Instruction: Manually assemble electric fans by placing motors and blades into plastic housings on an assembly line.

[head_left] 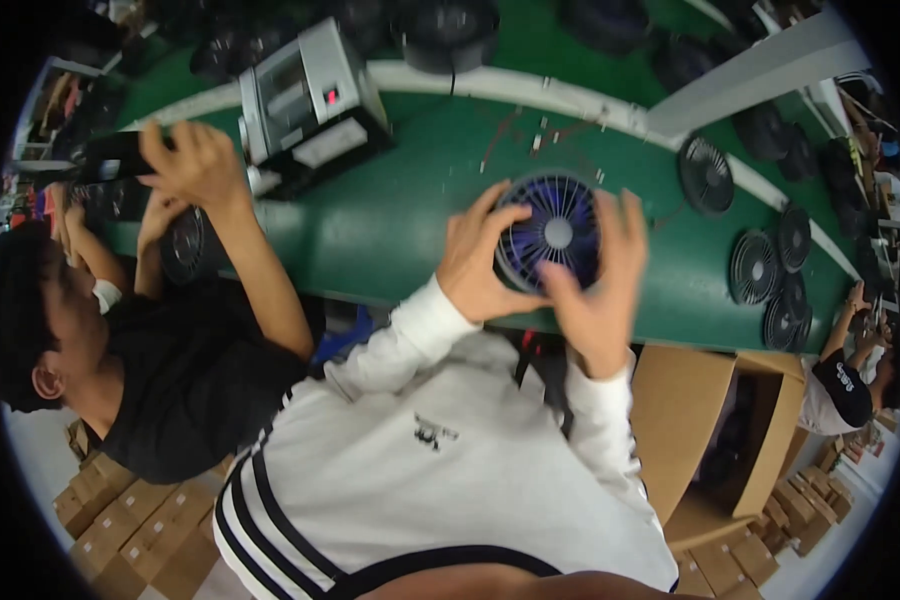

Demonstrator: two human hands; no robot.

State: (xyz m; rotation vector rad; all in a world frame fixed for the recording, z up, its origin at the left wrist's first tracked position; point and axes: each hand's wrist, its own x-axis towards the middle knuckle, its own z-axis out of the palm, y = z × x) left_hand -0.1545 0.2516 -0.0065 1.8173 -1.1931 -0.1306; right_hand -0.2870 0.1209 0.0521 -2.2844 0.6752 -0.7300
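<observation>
Above the green bench top I have a small round fan with a dark wire grille, a grey hub and purple-blue blades behind the grille. My left hand is curved round its left rim, fingers at the upper edge and thumb below. At the right rim is my right hand, smeared by motion, its thumb over the lower grille and its fingers along the side. The fan's back and its contact with my right fingers are hidden.
Small connectors and red wires lie beyond the fan. A grey boxy device with a red display stands at left. More round fans rest at right. An open carton is at my right; a co-worker sits at my left.
</observation>
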